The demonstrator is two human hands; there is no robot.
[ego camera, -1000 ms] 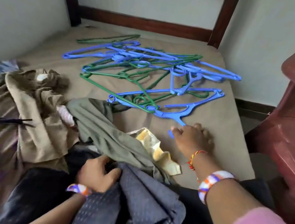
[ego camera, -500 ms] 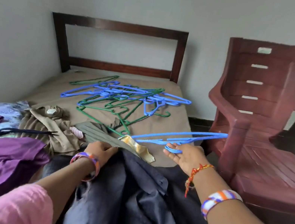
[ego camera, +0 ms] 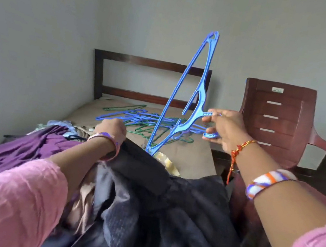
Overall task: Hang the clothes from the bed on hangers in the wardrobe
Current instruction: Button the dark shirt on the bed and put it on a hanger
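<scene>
My right hand (ego camera: 225, 130) pinches the hook of a blue plastic hanger (ego camera: 187, 92) and holds it up on end over the bed, one tip high against the wall, the other near the clothes. My left hand (ego camera: 111, 128) grips the top of a dark navy garment (ego camera: 157, 200) that lies across the near part of the bed. A heap of blue and green hangers (ego camera: 147, 120) lies further back on the bed (ego camera: 190, 161). A purple garment (ego camera: 21, 155) is spread at the left.
A dark red plastic chair (ego camera: 277, 121) stands close beside the bed on the right. The wooden headboard (ego camera: 153, 64) is against the far wall. More crumpled clothes (ego camera: 65, 125) and a yellow cloth (ego camera: 167, 163) lie mid-bed. A wall runs along the left side.
My right hand lifted the blue hanger off the bed and swung it from flat to upright. My left hand stays on the dark garment. The view has tilted up.
</scene>
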